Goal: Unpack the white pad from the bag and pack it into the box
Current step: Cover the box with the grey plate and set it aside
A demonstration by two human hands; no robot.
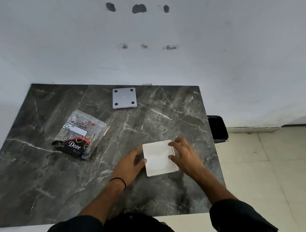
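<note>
A flat white square box (pixel 159 157) lies on the dark marble table (pixel 55 181), near its front right. My left hand (pixel 129 165) presses against the box's left edge with the thumb on its rim. My right hand (pixel 185 153) grips the right edge with fingers at the far and near corners. A clear plastic bag (pixel 79 133) with a "Dove" label lies flat to the left, apart from both hands. The white pad (pixel 124 98), a pale square with four black dots at its corners, rests near the table's far edge.
A white wall with patched holes rises right behind the table. A black bin (pixel 217 128) stands off the table's right edge on a pale tiled floor. Dark sleeves and clothing fill the bottom of the view.
</note>
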